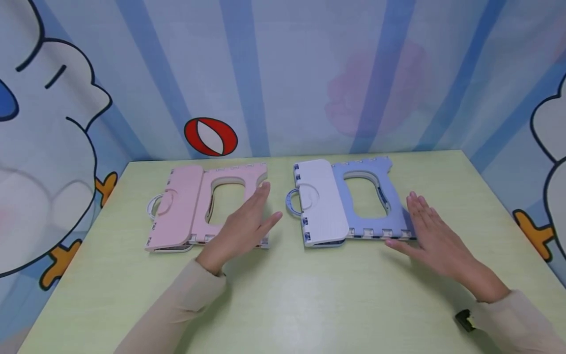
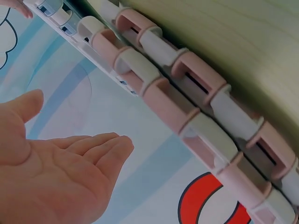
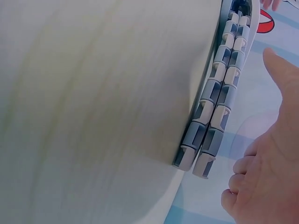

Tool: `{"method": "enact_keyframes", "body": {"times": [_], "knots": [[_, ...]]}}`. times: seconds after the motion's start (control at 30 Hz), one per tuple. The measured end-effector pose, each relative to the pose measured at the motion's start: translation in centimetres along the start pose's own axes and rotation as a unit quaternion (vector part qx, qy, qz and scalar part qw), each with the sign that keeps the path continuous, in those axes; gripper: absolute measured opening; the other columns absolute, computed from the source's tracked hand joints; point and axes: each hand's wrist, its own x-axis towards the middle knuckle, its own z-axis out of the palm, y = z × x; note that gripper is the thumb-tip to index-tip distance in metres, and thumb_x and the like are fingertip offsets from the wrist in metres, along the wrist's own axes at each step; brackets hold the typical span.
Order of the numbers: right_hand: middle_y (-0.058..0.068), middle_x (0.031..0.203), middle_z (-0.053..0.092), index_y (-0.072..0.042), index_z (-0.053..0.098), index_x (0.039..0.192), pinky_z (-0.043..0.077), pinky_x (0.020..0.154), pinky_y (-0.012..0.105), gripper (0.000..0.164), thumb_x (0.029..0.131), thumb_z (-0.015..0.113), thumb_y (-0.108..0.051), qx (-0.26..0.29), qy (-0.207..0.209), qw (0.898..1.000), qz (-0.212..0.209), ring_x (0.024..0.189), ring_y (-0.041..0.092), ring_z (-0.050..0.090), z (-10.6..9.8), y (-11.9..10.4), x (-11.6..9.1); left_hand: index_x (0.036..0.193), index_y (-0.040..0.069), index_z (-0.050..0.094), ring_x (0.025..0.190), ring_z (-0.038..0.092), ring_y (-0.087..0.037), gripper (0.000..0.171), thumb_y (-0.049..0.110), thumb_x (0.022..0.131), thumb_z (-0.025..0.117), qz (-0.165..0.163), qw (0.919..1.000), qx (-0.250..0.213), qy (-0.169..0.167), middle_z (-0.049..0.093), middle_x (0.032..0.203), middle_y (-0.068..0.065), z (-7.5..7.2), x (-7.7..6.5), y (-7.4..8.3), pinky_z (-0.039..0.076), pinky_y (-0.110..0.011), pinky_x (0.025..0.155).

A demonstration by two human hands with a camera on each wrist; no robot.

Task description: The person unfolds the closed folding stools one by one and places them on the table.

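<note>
Two folded plastic step stools lie flat on the table. The pink stool (image 1: pixel 179 206) is on the left, with a white ring handle (image 1: pixel 152 206) at its left end. To its right is the blue and white stool (image 1: pixel 325 201), whose blue handle (image 1: pixel 292 202) also points left. My left hand (image 1: pixel 245 223) is over the right part of the pink stool, fingers straight and thumb spread. Beside the blue stool's right edge is my right hand (image 1: pixel 435 238), fingers straight and together; whether it touches the stool I cannot tell. The left wrist view shows pink and white hinges (image 2: pixel 196 84) close to the left palm (image 2: pixel 60 172).
The pale green table (image 1: pixel 283 305) extends in front of the stools. A cartoon-printed, blue-striped backdrop (image 1: pixel 283 73) stands along its back and sides. A dark object (image 1: pixel 465 320) shows at the right cuff.
</note>
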Motion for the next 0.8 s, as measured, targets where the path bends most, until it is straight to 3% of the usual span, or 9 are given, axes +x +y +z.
{"method": "enact_keyframes", "body": {"times": [0.33,0.57,0.8], "knots": [[0.015,0.163,-0.013,0.003,-0.006,0.156,-0.005,0.121,0.040,0.106,0.096,0.058,-0.057,0.000,-0.005,1.000,-0.001,0.150,0.029,-0.013,0.2,0.1,-0.1,0.159,0.004,0.012,0.148,0.024,-0.024,0.072,0.036,0.106,0.048,-0.020,0.9924,-0.120,-0.012,0.019,0.164,-0.010,0.6,1.5,0.2,0.026,-0.043,0.117],[0.016,0.163,-0.012,0.005,-0.003,0.156,-0.005,0.120,0.039,0.106,0.095,0.058,-0.056,-0.003,-0.006,1.000,-0.007,0.150,0.030,-0.011,0.6,0.2,-0.1,0.159,0.003,0.016,0.137,0.043,-0.035,0.068,0.034,0.107,0.048,-0.032,0.9838,-0.176,-0.006,0.041,0.150,-0.025,0.9,2.3,0.5,0.035,-0.047,0.112],[0.017,0.163,-0.010,0.006,-0.002,0.155,-0.005,0.120,0.037,0.105,0.096,0.057,-0.057,-0.008,-0.003,1.000,-0.012,0.150,0.031,-0.010,0.8,0.2,0.0,0.159,0.004,0.017,0.139,0.042,-0.033,0.068,0.034,0.106,0.048,-0.044,0.9722,-0.230,-0.014,0.033,0.157,-0.020,1.7,2.8,0.3,0.036,-0.045,0.111]]}}
